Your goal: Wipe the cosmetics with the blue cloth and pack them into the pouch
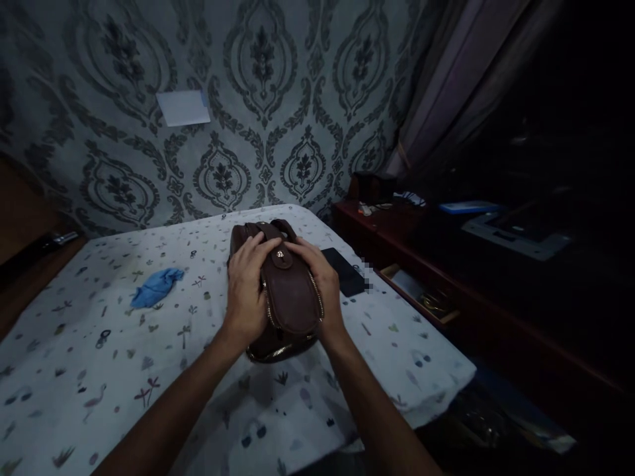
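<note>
A dark brown leather bag (290, 301) with gold zippers and a flap with a metal snap lies on a table covered by a white patterned cloth (99, 370). My left hand (247, 291) grips the bag's left side, fingers curled over its top. My right hand (320, 281) clasps the right side, fingers reaching toward the snap on the flap. Both hands press on the bag from either side.
A crumpled blue cloth (156, 286) lies left of the bag. A dark phone (344, 270) rests just right of it. A dark wooden cabinet (446, 277) with an open drawer stands at right. Patterned wallpaper (278, 99) with a white note (182, 108) is behind.
</note>
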Demonstrator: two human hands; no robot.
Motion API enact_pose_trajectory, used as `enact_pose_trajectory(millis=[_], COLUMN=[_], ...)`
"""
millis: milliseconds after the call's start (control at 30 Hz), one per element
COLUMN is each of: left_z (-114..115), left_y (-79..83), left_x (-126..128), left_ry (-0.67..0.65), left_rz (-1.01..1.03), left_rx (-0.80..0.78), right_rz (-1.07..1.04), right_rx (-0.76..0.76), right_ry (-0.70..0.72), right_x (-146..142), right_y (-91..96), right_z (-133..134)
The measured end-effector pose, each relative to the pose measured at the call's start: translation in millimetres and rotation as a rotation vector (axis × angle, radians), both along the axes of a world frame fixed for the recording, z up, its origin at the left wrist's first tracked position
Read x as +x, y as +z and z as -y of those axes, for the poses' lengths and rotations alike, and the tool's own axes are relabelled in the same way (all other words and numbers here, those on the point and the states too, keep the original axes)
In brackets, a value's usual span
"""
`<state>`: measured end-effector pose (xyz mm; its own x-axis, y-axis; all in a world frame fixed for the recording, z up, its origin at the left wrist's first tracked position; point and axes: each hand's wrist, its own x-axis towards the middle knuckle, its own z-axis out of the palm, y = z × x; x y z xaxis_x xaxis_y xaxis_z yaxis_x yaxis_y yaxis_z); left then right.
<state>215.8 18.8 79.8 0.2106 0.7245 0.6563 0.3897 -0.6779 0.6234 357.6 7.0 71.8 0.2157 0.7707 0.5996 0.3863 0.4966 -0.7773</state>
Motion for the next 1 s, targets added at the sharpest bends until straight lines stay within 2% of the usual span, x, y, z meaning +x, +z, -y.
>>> enact_pose_trajectory(millis=[100,200,400,467,533,600,667,733,800,900,1000], left_z=[3,4,5,6,7,7,6,6,5,4,4], left_y=[-4.2,-7.4,-4.0,-1.2,0.7,1.4,1.2,0.6,-0.4,-2.0,-3.7], left_x=[12,16,9,8,8,8,7,6,6,6,6], left_ry=[0.048,0.065,0.067,0.068,0.075,0.078,0.068,0.056,0.053,0.059,0.047], left_rz=[0.050,0.069,0.028,0.008,0.004,0.014,0.030,0.049,0.081,0.115,0.118], left_rx=[0.024,0.032,0.013,-0.002,-0.019,-0.034,-0.043,-0.045,-0.048,-0.056,-0.059], right_rz=[-0.074,-0.041,0.167,0.238,0.290,0.265,0.165,0.075,0.017,-0.020,-0.027], right_rx=[0.061,0.070,-0.065,-0.129,-0.146,-0.147,-0.177,-0.239,-0.309,-0.279,-0.212], right_ry=[-0.060,-0.071,-0.057,0.000,0.129,0.244,0.274,0.263,0.328,0.390,0.376], right_x=[-10,-13,3,15,29,40,45,43,35,22,16], right_y=[-4.9,-5.1,0.7,3.0,6.6,11.4,16.0,18.8,19.1,16.8,15.1], right_z=[-2,0,9,9,4,-7,-24,-41,-53,-56,-49])
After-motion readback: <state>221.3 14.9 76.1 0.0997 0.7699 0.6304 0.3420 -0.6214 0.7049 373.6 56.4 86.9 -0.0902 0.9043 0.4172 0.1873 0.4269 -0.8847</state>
